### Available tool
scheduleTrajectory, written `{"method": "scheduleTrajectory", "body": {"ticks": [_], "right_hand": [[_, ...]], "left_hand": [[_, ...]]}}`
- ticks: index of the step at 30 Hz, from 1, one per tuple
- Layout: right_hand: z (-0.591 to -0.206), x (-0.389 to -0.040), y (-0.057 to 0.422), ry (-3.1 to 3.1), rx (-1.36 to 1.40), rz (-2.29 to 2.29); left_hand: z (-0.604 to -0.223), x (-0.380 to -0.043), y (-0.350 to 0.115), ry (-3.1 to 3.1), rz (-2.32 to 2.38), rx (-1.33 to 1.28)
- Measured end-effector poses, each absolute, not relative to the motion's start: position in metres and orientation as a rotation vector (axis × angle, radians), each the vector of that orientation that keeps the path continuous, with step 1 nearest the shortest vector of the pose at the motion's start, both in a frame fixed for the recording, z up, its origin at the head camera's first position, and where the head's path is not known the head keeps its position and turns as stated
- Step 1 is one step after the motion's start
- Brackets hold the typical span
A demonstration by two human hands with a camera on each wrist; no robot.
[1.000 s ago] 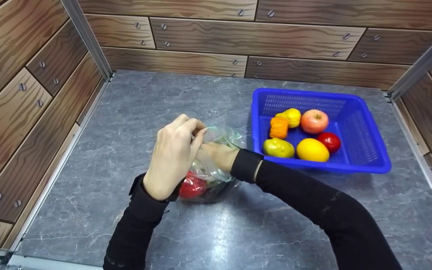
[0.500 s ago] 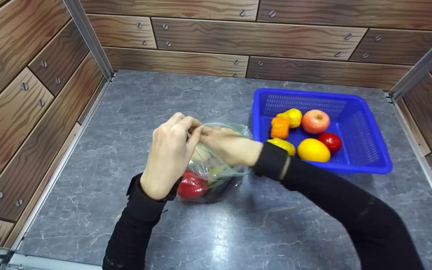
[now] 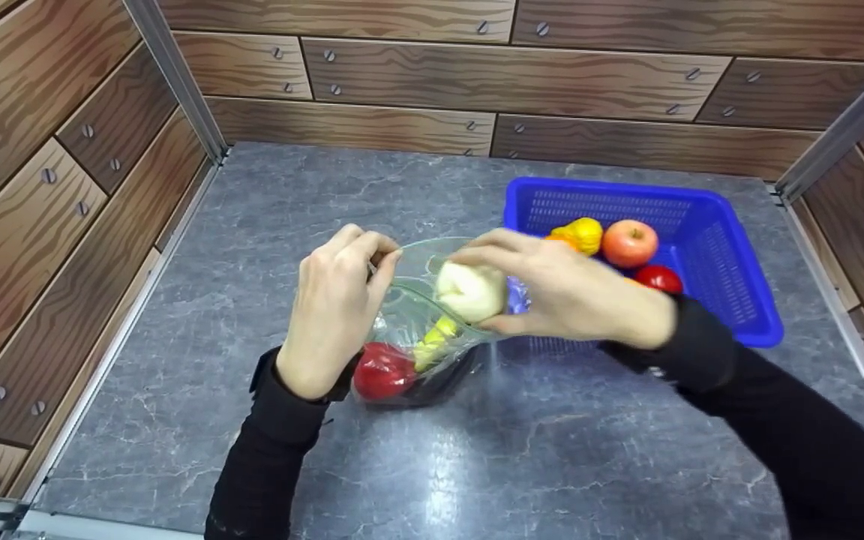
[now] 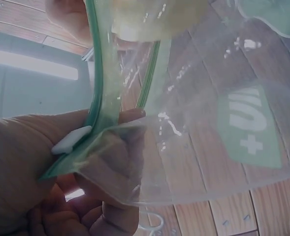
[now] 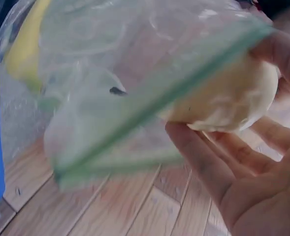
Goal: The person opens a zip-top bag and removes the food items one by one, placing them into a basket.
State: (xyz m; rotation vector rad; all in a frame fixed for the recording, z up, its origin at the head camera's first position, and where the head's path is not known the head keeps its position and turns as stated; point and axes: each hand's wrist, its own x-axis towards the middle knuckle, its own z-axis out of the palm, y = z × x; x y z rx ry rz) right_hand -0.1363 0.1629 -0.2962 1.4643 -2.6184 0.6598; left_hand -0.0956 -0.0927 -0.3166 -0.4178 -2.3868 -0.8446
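A clear zip bag (image 3: 400,324) with a green-edged mouth stands on the grey table. My left hand (image 3: 336,311) pinches the edge of its mouth between thumb and fingers, beside the white slider (image 4: 72,139). Fingers and thumb of my right hand (image 3: 567,289) grip a round cream-white fruit or vegetable (image 3: 468,292) at the bag's mouth; its exact kind I cannot tell. In the right wrist view the bag's green zip strip (image 5: 159,101) crosses in front of it. Lower in the bag lie a shiny red fruit or vegetable (image 3: 384,371), a long yellow one (image 3: 436,345) and a dark one (image 3: 439,384).
A blue basket (image 3: 732,255) stands at the right, partly behind my right hand and wrist. In it show a pink-red apple (image 3: 629,244), a small red fruit (image 3: 658,279) and a bumpy yellow one (image 3: 584,235). Wood-patterned walls (image 3: 402,75) enclose the table.
My right hand has come up and right out of the bag, bringing the cream-white round thing to the mouth, which has opened wider. My left hand keeps its pinch.
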Motion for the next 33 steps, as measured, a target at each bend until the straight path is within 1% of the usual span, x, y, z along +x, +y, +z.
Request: {"method": "scheduleTrajectory", "body": {"ticks": [7, 13, 18, 25, 29, 33], "right_hand": [[-0.275, -0.140, 0.213, -2.591, 1.331, 0.689], [-0.272, -0.163, 0.253, -2.636, 1.119, 0.676], [-0.291, -0.193, 0.280, -2.770, 0.963, 0.649], [-0.336, -0.234, 0.308, -2.992, 0.851, 0.671], [-0.362, -0.247, 0.312, -3.101, 0.825, 0.654], [-0.381, -0.253, 0.312, -3.150, 0.847, 0.593]], "left_hand": [[-0.317, -0.094, -0.093, -2.389, -0.846, -0.410], [-0.316, -0.094, -0.093, -2.396, -0.841, -0.412], [-0.316, -0.094, -0.092, -2.394, -0.848, -0.416], [-0.315, -0.095, -0.091, -2.395, -0.853, -0.422], [-0.315, -0.094, -0.091, -2.400, -0.853, -0.416], [-0.315, -0.093, -0.091, -2.404, -0.850, -0.418]]}}
